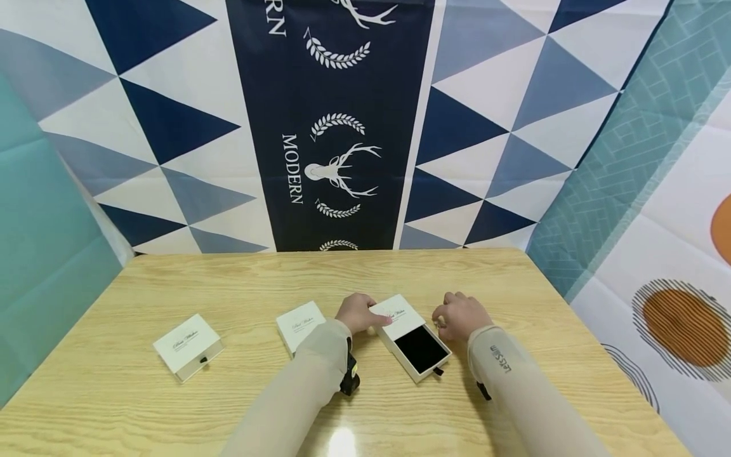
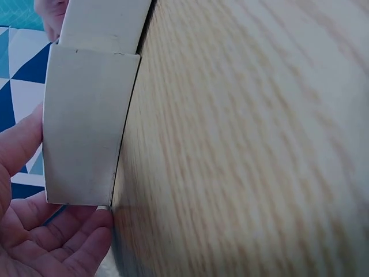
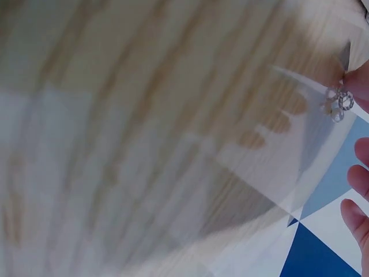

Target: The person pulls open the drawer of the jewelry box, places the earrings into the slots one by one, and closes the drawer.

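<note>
A white gift box [image 1: 398, 312] with dark script on its lid lies at an angle, its drawer [image 1: 421, 349] pulled partway out toward the front right. Black padding lines the drawer, and a small black ribbon tab [image 1: 438, 371] sticks out at its front. My left hand [image 1: 356, 313] holds the box sleeve at its far left end, thumb on top; the left wrist view has the fingers round the end. Just right of the box, my right hand [image 1: 462, 317] pinches a small sparkling piece of jewellery [image 3: 339, 105] with round clear stones between thumb and finger, above the table.
A similar white box [image 1: 301, 322] lies left of my left hand, partly hidden by the forearm. Farther left is a third, closed box [image 1: 187, 343] with a black tab. Patterned cloth [image 1: 337, 127] hangs behind the wooden table [image 1: 240, 285].
</note>
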Tool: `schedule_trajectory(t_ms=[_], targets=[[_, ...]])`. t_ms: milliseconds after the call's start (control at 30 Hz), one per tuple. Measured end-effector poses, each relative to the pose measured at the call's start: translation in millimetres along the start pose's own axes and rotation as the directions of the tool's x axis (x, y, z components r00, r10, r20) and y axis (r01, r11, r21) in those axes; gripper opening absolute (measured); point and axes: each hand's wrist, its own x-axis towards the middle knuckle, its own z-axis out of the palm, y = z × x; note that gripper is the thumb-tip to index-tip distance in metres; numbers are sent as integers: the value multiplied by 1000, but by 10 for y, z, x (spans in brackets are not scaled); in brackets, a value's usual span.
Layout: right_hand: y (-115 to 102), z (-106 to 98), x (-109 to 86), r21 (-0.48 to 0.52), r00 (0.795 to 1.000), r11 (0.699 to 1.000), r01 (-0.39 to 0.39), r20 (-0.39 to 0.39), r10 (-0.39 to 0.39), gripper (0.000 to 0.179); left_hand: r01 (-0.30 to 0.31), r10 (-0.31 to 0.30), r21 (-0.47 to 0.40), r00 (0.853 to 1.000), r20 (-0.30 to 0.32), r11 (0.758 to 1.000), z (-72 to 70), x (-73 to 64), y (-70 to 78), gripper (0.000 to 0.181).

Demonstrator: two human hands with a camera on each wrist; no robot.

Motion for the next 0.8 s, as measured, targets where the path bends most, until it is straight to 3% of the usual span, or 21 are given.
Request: schedule_trajectory(t_ms=[433, 667, 800], targets=[[-20, -16, 10, -6, 999, 999, 37, 15, -37, 16, 3, -3, -11, 1000, -12, 1000, 12, -52, 31, 27], [-34, -22, 30, 8, 999, 1000, -8, 40, 8, 16, 6, -7, -33, 1000, -28, 999, -1, -41, 28, 29], [-23, -4, 17, 0, 1000, 1000, 9, 14, -9, 12, 17, -18, -40, 1000, -23, 999, 4, -43, 30, 29]])
